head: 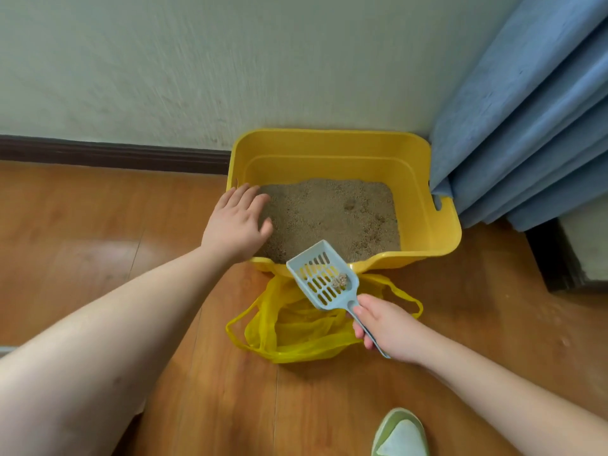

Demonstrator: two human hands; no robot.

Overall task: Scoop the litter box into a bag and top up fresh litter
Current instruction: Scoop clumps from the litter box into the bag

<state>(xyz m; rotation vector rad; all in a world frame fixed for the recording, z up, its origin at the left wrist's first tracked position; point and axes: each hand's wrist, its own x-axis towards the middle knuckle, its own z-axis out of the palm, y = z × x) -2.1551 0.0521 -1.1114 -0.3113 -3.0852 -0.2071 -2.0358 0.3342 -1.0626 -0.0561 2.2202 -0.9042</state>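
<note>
A yellow litter box (329, 149) stands against the wall, holding sandy brown litter (332, 215). My left hand (237, 222) rests on the box's left front rim, fingers spread. My right hand (385, 327) grips the handle of a pale blue slotted scoop (320, 274). The scoop is held above the box's front edge and carries a small brown clump (339, 282). Just below it, a yellow plastic bag (296, 327) lies open on the floor in front of the box.
Blue curtains (526, 126) hang at the right, touching the box's right rim. A dark baseboard (112, 153) runs along the wall. The wooden floor (98, 225) extends left. A green slipper (399, 432) shows at the bottom, and a dark furniture base (552, 258) stands far right.
</note>
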